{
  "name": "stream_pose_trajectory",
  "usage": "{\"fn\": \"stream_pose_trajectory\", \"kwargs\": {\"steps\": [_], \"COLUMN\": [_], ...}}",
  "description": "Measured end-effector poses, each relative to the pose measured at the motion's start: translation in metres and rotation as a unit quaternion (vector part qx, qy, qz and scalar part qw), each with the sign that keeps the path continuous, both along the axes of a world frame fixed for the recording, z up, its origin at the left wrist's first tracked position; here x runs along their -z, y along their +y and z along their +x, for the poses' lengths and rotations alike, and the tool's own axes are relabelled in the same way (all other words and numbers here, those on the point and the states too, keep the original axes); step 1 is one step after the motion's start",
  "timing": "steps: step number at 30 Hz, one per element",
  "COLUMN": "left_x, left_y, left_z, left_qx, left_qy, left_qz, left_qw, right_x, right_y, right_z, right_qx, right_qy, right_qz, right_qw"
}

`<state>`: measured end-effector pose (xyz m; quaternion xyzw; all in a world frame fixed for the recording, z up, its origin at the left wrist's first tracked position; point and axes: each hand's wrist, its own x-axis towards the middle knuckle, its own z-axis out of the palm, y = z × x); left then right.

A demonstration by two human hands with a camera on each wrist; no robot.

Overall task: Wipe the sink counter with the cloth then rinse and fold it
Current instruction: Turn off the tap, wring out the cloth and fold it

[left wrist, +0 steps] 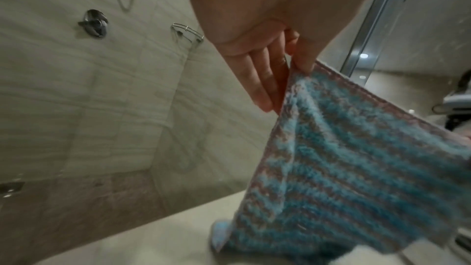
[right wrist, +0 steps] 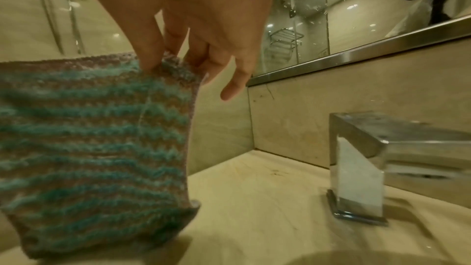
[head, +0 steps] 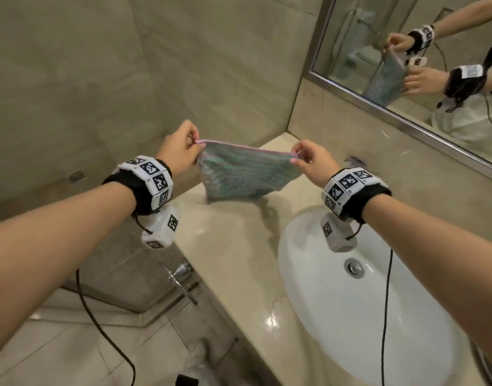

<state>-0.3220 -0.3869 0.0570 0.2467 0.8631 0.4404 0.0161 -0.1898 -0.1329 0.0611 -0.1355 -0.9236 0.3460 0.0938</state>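
Your left hand [head: 180,146] and right hand [head: 311,160] each pinch a top corner of the striped cloth [head: 244,174], hanging over the shiny beige counter [head: 233,246] beside the white sink [head: 336,302], below the mirror [head: 406,51].

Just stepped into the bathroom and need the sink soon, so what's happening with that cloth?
A person is holding a striped blue cloth up by its top corners, the left hand pinching one and the right hand pinching the other. It hangs over the beige counter, left of the white sink, its bottom edge at or just above the surface. It looks like the folding stage. The faucet shows no running water.
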Motion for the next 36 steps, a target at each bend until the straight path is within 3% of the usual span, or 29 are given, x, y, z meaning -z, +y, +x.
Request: {"fn": "stream_pose_trajectory", "kwargs": {"steps": [6,10,14,23,30,36], "left_x": [0.042,0.055,0.072,0.101,0.118,0.126], "left_y": [-0.024,-0.039,-0.052,-0.061,-0.055,-0.035], "left_z": [0.036,0.062,0.088,0.12,0.104,0.074], "left_qx": [0.056,0.081,0.109,0.138,0.048,0.039], "left_qy": [-0.123,-0.246,-0.306,-0.325,-0.194,-0.142], "left_qz": [-0.035,-0.049,-0.096,-0.182,-0.157,-0.179], "left_qw": [0.99,0.965,0.941,0.918,0.967,0.973], "right_x": [0.027,0.043,0.048,0.081,0.098,0.115], "right_y": [-0.006,-0.016,-0.029,-0.038,-0.039,-0.038], "right_z": [0.026,0.045,0.066,0.086,0.07,0.041], "right_qx": [-0.058,-0.094,-0.114,-0.15,-0.136,-0.069], "right_qy": [-0.13,-0.232,-0.279,-0.355,-0.241,-0.217], "right_qz": [-0.029,-0.041,-0.035,-0.036,-0.019,-0.007], "right_qw": [0.989,0.967,0.953,0.922,0.961,0.974]}}
